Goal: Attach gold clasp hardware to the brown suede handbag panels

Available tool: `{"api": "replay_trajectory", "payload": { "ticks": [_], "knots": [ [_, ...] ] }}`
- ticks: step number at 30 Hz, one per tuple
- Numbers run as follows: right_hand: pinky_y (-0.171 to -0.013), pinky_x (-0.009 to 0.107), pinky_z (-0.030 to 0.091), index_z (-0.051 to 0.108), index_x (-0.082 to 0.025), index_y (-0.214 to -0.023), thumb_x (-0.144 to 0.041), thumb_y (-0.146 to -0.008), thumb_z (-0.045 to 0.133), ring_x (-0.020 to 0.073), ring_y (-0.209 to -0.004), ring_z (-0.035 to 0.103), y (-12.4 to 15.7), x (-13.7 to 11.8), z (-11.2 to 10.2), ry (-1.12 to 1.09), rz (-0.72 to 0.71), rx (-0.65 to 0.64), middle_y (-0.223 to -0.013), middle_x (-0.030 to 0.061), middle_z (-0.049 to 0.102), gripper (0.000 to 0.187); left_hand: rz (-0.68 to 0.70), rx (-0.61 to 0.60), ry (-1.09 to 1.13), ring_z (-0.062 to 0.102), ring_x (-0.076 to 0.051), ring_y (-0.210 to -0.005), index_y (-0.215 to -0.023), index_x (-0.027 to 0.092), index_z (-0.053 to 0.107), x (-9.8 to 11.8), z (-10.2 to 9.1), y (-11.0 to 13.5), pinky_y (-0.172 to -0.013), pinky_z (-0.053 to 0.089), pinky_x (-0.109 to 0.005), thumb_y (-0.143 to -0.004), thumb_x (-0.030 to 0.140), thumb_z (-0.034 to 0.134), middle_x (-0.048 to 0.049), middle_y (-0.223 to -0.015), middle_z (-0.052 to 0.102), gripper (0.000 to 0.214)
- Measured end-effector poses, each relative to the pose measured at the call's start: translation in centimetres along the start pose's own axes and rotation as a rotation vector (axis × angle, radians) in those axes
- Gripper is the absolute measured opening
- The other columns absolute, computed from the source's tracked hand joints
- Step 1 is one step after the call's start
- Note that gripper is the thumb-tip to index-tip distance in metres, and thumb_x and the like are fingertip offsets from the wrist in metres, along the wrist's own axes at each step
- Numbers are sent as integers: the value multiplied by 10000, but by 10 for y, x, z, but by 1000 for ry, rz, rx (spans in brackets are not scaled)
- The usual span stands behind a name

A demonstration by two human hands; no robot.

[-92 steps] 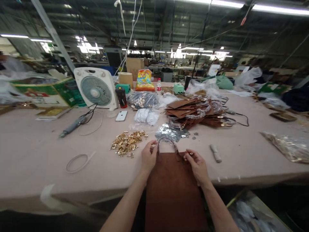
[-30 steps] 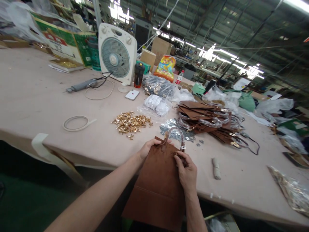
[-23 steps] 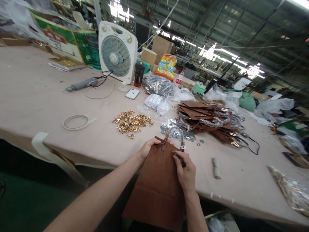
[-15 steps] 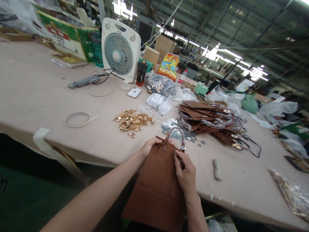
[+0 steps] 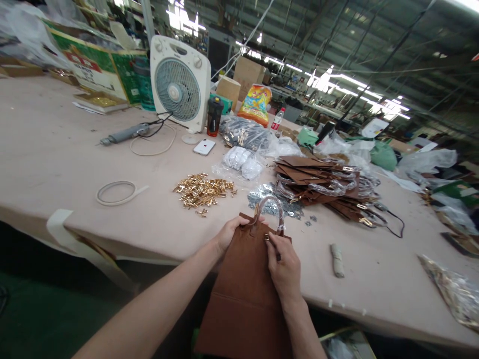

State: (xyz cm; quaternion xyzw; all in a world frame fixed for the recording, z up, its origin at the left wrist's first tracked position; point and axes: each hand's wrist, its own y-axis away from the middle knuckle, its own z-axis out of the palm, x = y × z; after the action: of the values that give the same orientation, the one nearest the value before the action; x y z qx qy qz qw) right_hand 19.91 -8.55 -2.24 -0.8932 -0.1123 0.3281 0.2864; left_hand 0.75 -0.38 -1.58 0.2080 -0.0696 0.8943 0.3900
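Note:
A brown suede bag panel (image 5: 245, 284) with a plastic-wrapped loop handle (image 5: 270, 207) hangs over the near edge of the table (image 5: 56, 159). My left hand (image 5: 229, 232) grips its top left corner, fingers curled over the edge. My right hand (image 5: 284, 264) rests on the top right part and pinches a small gold fitting (image 5: 267, 237) against the panel just below the handle. Beyond the handle lie a heap of gold metal fittings (image 5: 202, 190) and a patch of small silver pieces (image 5: 271, 199).
A stack of brown panels with handles (image 5: 329, 189) lies right of centre. Farther back stand a white fan (image 5: 178, 89), a phone (image 5: 204, 146), a dark cup (image 5: 214, 116), bags of parts (image 5: 243, 134), a grey tool (image 5: 123, 133). A tape ring (image 5: 117, 192) and a small roll (image 5: 337, 259) lie nearby.
Since 3 s ago the view swung left and my right hand brought a gold fitting onto the panel's top. In the last second the hands barely moved; the right crept slightly up-left.

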Motion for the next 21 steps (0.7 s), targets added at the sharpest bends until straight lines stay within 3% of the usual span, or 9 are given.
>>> {"api": "replay_trajectory", "payload": {
  "ticks": [6, 21],
  "knots": [
    [-1004, 424, 596, 708, -283, -1300, -233, -1047, 534, 237, -1109, 699, 2, 3, -3, -11, -22, -35, -1191, 93, 731, 310, -1, 73, -42, 628, -339, -1306, -1311, 62, 700, -2, 0, 1, -1189, 395, -437, -885, 294, 549, -150, -1311, 733, 508],
    [-923, 351, 612, 702, -312, -1334, -258, -1059, 534, 222, -1065, 709, 6, 0, -6, 45, -4, -83, -1160, 86, 721, 327, 6, 109, -78, 630, -324, -1310, -1242, 68, 744, -5, 5, 2, -1187, 412, -412, -896, 275, 548, -139, -1307, 736, 448]
  ]
}}
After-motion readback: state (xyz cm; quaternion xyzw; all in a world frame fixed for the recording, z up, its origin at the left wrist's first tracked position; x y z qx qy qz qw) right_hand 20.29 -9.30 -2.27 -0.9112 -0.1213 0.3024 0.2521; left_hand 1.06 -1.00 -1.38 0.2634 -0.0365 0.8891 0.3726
